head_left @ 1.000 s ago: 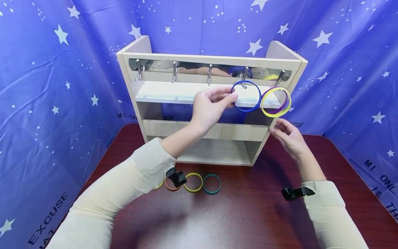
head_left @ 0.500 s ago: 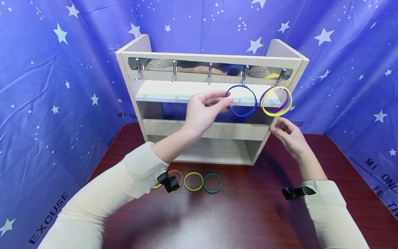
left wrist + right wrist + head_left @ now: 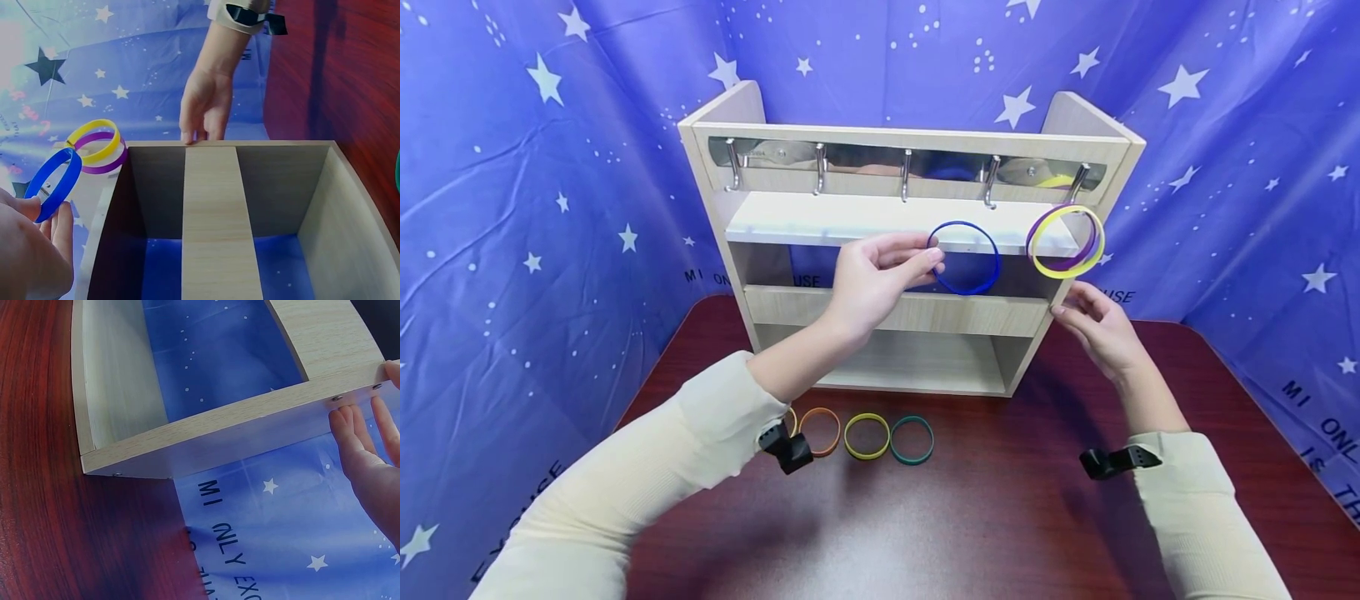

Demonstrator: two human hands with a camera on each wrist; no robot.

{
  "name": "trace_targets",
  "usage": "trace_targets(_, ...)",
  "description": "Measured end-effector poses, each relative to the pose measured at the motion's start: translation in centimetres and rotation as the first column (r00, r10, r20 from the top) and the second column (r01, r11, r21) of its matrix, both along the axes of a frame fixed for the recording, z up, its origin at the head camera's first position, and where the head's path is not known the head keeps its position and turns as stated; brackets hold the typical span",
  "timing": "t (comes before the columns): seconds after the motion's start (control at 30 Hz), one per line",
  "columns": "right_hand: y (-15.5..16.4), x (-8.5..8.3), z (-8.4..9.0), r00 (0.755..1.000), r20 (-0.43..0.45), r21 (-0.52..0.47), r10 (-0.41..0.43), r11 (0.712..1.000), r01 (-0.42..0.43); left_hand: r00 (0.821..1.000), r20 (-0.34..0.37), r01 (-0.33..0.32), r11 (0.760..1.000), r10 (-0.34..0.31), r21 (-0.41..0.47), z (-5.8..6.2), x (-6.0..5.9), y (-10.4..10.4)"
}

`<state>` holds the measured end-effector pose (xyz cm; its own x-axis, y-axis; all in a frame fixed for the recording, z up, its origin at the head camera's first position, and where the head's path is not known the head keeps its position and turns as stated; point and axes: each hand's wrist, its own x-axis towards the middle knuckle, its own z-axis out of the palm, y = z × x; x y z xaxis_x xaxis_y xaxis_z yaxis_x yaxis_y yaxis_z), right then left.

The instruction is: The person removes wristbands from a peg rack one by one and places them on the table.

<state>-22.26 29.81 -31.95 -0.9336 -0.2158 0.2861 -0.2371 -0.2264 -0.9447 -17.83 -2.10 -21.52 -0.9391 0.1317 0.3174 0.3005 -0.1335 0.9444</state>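
Thumb and fingers of my left hand (image 3: 874, 277) pinch the left side of a blue silicone wristband (image 3: 997, 268) in front of the upper part of a wooden shelf (image 3: 985, 313). The wristband is held clear of the hooks. A yellow wristband (image 3: 1064, 274) and a purple wristband (image 3: 1031, 242) hang together on the rightmost hook (image 3: 1080, 178). My right hand (image 3: 1102, 331) rests against the shelf's right side panel, thumb at its front edge. In the right wrist view, the fingertips (image 3: 340, 419) touch that panel's outer face.
A metal strip (image 3: 951, 167) with several hooks runs along the shelf's top rail. On the dark red table (image 3: 917, 533), yellow (image 3: 867, 457), teal (image 3: 912, 462) and orange (image 3: 838, 433) wristbands lie in front of the shelf. Another band is partly hidden by the left wrist camera (image 3: 786, 448). Starry blue cloth (image 3: 535, 333) surrounds the table.
My left hand has drawn the blue wristband down and left, away from the second hook from the right. The right hand stays at the side panel.
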Motion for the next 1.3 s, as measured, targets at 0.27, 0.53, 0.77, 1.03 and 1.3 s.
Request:
trace_targets(0.27, 0.0, 0.0, 0.0, 1.0, 0.008, 0.013, -0.011, 1.0, 0.011, 0.999, 0.043, 0.019, 0.999, -0.018, -0.026, -1.1, 0.3, -0.4)
trace_targets(0.53, 0.0, -0.1, -0.1, 1.0, 0.003, 0.005, -0.012, 1.0, 0.012, 0.995, 0.096, 0.032, 0.999, -0.029, -0.03, -2.5, 0.3, -0.1)
trace_targets(0.77, 0.0, -0.1, -0.1, 1.0, 0.002, 0.0, -0.006, 1.0, 0.006, 0.991, 0.125, 0.049, 0.998, -0.043, -0.038, -3.7, 0.5, 0.2)
trace_targets(1.03, 0.0, -0.1, 0.0, 1.0, 0.015, 0.005, -0.01, 1.0, 0.01, 0.983, 0.184, 0.049, 0.991, -0.025, -0.122, -6.1, 0.9, 0.5)
trace_targets(1.3, 0.0, 0.0, 0.0, 1.0, 0.008, 0.0, -0.006, 1.0, 0.006, 0.969, 0.245, 0.063, 0.985, -0.022, -0.162, -8.1, 1.2, 0.8)
